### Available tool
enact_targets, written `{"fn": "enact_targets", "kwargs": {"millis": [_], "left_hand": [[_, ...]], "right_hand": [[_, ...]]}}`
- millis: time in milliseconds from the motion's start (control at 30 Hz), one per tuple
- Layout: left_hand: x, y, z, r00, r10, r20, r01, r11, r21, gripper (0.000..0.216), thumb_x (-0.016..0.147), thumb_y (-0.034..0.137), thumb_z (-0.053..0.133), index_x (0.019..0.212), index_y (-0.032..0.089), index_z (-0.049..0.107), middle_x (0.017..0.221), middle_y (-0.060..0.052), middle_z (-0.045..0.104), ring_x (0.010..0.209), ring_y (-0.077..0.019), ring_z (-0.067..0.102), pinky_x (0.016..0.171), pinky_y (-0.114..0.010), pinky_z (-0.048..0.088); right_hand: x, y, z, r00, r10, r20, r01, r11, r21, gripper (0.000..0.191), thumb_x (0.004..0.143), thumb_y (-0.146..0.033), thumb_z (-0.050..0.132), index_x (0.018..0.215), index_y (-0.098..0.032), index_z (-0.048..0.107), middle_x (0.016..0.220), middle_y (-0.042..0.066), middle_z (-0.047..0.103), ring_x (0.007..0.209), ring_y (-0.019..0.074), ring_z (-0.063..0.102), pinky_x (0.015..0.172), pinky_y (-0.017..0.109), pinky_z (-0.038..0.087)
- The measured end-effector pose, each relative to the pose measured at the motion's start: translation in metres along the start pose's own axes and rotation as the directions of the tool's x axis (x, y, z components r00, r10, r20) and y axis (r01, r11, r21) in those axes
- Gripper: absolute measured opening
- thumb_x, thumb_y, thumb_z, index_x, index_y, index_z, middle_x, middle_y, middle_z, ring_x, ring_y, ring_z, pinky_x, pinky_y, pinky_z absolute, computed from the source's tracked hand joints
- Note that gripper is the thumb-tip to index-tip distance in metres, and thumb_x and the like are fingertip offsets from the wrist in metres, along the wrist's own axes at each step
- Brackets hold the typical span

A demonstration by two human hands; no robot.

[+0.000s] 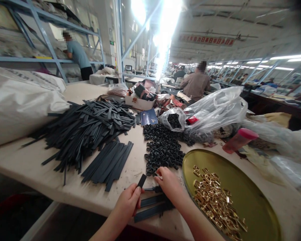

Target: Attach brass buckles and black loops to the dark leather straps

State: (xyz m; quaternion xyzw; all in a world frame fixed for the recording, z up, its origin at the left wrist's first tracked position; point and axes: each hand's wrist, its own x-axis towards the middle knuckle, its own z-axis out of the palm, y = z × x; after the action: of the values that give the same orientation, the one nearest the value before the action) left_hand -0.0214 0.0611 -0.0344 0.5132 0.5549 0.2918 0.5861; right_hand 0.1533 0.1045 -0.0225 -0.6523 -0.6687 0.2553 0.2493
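My left hand (130, 201), closed, grips a flat black strap (141, 180) whose end sticks up past the thumb. At the near edge of a pile of small black loops (163, 145), my right hand (167, 180) has its thumb and fingers bent together in a pinch. Whether a loop is between these fingertips is too small to tell. A thin tool with a dark handle (157, 189) lies partly under the right hand. Below it several black straps (150, 210) rest near the table edge, partly covered by my right wrist.
A large heap of black strips (90, 130) lies left, with a neater row (107, 164) before it. On the right stands a gold tray (253, 201) holding gold metal buckles (213, 190). Behind are plastic bags (215, 107), a pink-lidded cup (240, 140) and a white sack (22, 103). Two people work beyond.
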Motion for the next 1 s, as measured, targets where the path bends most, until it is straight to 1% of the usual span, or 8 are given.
{"fn": "enact_targets", "kwargs": {"millis": [167, 267, 333, 500, 633, 767, 933, 1000], "left_hand": [[0.001, 0.000, 0.002, 1.000, -0.008, 0.019, 0.006, 0.997, 0.071, 0.031, 0.079, 0.042, 0.030, 0.079, 0.017, 0.048, 0.040, 0.010, 0.039, 0.029, -0.0077, 0.029, 0.033, -0.019, 0.023], [-0.001, 0.004, 0.002, 0.999, 0.017, 0.031, -0.022, 0.986, 0.165, 0.030, 0.081, 0.039, 0.029, 0.077, 0.017, 0.049, 0.041, 0.009, 0.041, 0.032, -0.0090, 0.034, 0.037, -0.020, 0.026], [-0.003, 0.011, 0.003, 0.998, 0.062, 0.028, -0.067, 0.972, 0.227, 0.029, 0.082, 0.037, 0.029, 0.076, 0.017, 0.051, 0.043, 0.007, 0.044, 0.036, -0.0098, 0.038, 0.041, -0.021, 0.028], [-0.010, 0.030, 0.013, 0.985, 0.175, -0.001, -0.167, 0.942, 0.292, 0.028, 0.084, 0.033, 0.030, 0.074, 0.018, 0.051, 0.049, 0.005, 0.046, 0.049, -0.0126, 0.047, 0.049, -0.022, 0.030], [-0.016, 0.033, 0.021, 0.974, 0.225, 0.008, -0.213, 0.909, 0.359, 0.028, 0.084, 0.031, 0.030, 0.074, 0.018, 0.052, 0.058, 0.002, 0.052, 0.058, -0.0145, 0.050, 0.053, -0.022, 0.031], [-0.023, 0.039, 0.020, 0.969, 0.219, 0.113, -0.247, 0.873, 0.420, 0.027, 0.083, 0.028, 0.032, 0.071, 0.017, 0.054, 0.062, 0.000, 0.054, 0.059, -0.0142, 0.050, 0.054, -0.021, 0.031], [-0.025, 0.051, 0.022, 0.940, 0.193, 0.281, -0.294, 0.876, 0.383, 0.028, 0.083, 0.033, 0.035, 0.069, 0.017, 0.054, 0.054, 0.002, 0.049, 0.050, -0.0119, 0.044, 0.047, -0.020, 0.029], [-0.021, 0.051, 0.029, 0.938, 0.182, 0.295, -0.277, 0.905, 0.323, 0.031, 0.084, 0.039, 0.034, 0.080, 0.016, 0.055, 0.052, 0.003, 0.047, 0.046, -0.0117, 0.043, 0.045, -0.020, 0.030]], "right_hand": [[0.020, -0.001, 0.016, 0.997, 0.061, 0.055, -0.063, 0.998, 0.030, 0.015, 0.061, -0.008, 0.060, 0.059, -0.019, 0.050, 0.070, 0.002, 0.055, 0.073, 0.0195, 0.053, 0.067, 0.029, 0.035], [0.021, 0.000, 0.015, 0.995, 0.078, 0.068, -0.087, 0.987, 0.137, 0.020, 0.057, -0.004, 0.061, 0.057, -0.020, 0.048, 0.068, 0.000, 0.054, 0.074, 0.0179, 0.052, 0.068, 0.028, 0.035], [0.016, 0.000, 0.009, 0.991, 0.098, 0.089, -0.118, 0.962, 0.246, 0.020, 0.059, -0.010, 0.063, 0.057, -0.020, 0.046, 0.064, -0.002, 0.052, 0.070, 0.0167, 0.052, 0.066, 0.027, 0.037], [-0.009, -0.005, -0.007, 0.968, 0.109, 0.226, -0.224, 0.784, 0.579, 0.028, 0.072, -0.045, 0.054, 0.067, -0.020, 0.046, 0.062, -0.003, 0.055, 0.060, 0.0131, 0.055, 0.060, 0.027, 0.045], [-0.029, -0.007, -0.010, 0.971, 0.108, 0.212, -0.231, 0.642, 0.731, 0.034, 0.069, -0.051, 0.058, 0.068, -0.019, 0.048, 0.066, -0.004, 0.054, 0.060, 0.0110, 0.055, 0.063, 0.026, 0.047], [-0.041, -0.003, -0.012, 0.985, 0.110, 0.130, -0.170, 0.566, 0.807, 0.030, 0.062, -0.042, 0.070, 0.076, -0.019, 0.057, 0.063, -0.006, 0.055, 0.056, 0.0093, 0.052, 0.055, 0.022, 0.042], [-0.056, 0.001, -0.018, 0.979, 0.063, 0.193, -0.192, 0.589, 0.785, 0.025, 0.058, -0.033, 0.074, 0.072, -0.015, 0.063, 0.052, -0.005, 0.057, 0.049, 0.0094, 0.050, 0.051, 0.022, 0.039], [-0.063, 0.000, -0.017, 0.983, 0.071, 0.172, -0.182, 0.565, 0.805, 0.026, 0.057, -0.033, 0.074, 0.073, -0.015, 0.064, 0.051, -0.005, 0.057, 0.049, 0.0093, 0.050, 0.051, 0.022, 0.039]]}}
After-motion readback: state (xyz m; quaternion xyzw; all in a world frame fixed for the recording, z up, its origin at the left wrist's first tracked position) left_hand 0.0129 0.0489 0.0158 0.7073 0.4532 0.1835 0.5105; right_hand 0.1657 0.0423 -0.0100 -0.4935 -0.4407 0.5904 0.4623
